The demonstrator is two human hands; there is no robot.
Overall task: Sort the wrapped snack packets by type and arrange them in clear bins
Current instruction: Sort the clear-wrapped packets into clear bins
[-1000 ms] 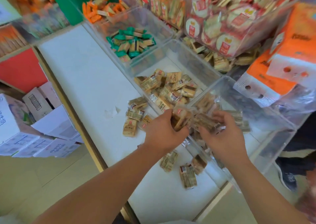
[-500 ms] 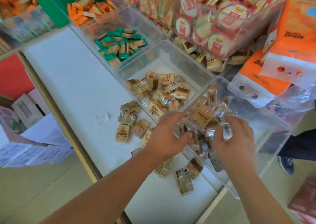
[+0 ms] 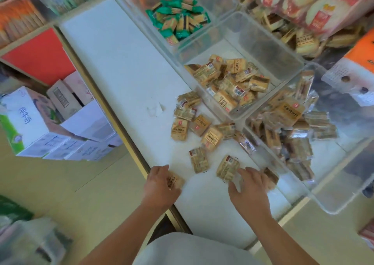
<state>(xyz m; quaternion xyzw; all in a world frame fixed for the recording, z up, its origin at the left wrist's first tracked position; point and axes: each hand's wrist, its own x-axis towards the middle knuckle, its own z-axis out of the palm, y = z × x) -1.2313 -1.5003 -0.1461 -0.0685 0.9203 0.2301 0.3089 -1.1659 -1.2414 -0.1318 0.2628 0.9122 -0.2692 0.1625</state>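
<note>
Several tan wrapped snack packets (image 3: 202,127) lie loose on the white counter (image 3: 121,62). My left hand (image 3: 159,185) lies at the counter's near edge, its fingers curled over one tan packet (image 3: 175,180). My right hand (image 3: 250,191) reaches with spread fingers onto another tan packet (image 3: 227,167), a darker one (image 3: 271,176) just right of it. The near clear bin (image 3: 323,196) holds a heap of brown packets (image 3: 291,135). The middle clear bin (image 3: 253,32) holds tan packets (image 3: 230,82). The far bin (image 3: 226,3) holds green packets (image 3: 178,19).
Cardboard boxes (image 3: 40,123) stand on the floor to the left, below the counter's wooden edge. Big bags of round snacks (image 3: 315,7) and an orange pack (image 3: 362,62) crowd the right behind the bins. A scrap of tape (image 3: 155,108) lies mid-counter.
Both hands let go of the bundle of brown packets over the near bin, where it now lies, and drew back down to the loose packets at the counter's near edge.
</note>
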